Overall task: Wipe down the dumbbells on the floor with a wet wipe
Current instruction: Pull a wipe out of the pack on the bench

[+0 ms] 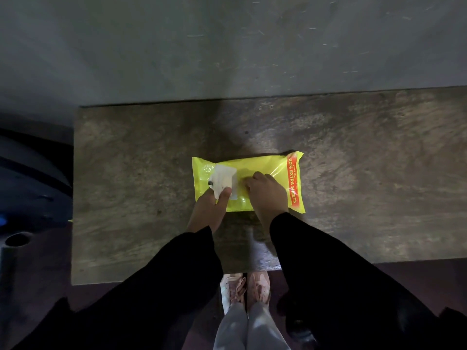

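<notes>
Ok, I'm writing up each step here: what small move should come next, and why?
Probably the left hand should draw the white wipe up and clear of the yellow pack. Its fingers already pinch the wipe at the opening, and the right hand presses the pack down on the wooden surface.

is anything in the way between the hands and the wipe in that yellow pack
Nothing visible blocks it. The left hand already pinches the white wet wipe at the opening of the yellow pack, while the right hand presses on the pack. No dumbbells show in this view.
</notes>
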